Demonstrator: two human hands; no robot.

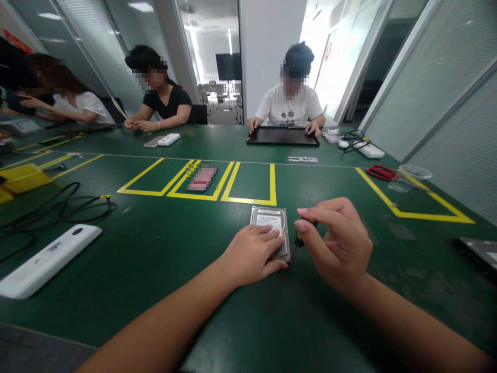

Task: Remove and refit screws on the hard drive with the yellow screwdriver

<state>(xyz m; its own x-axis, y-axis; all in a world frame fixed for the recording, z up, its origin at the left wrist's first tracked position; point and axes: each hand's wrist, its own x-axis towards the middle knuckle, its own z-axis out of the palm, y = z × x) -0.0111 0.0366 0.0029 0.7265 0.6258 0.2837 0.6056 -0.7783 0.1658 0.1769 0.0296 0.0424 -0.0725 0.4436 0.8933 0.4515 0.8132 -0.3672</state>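
A silver hard drive [267, 212] with a white label lies flat on the green table. My left hand [252, 252] presses down on it, fingers across the label and thumb along its near edge. Between the thumb and fingers of my right hand [339, 241] is a small screwdriver [298, 240] with a yellow and black handle. Its thin shaft slants down to the drive's near right corner; the exact contact of the tip is too small to make out.
Yellow tape frames [248, 201] mark the table, one holding a pink phone [202, 178]. To the left lie a white power strip [50, 261] and black cables [66, 202]. Another drive [479, 254] sits far right, near red cable [382, 172]. Opposite, a person handles a black panel [282, 137].
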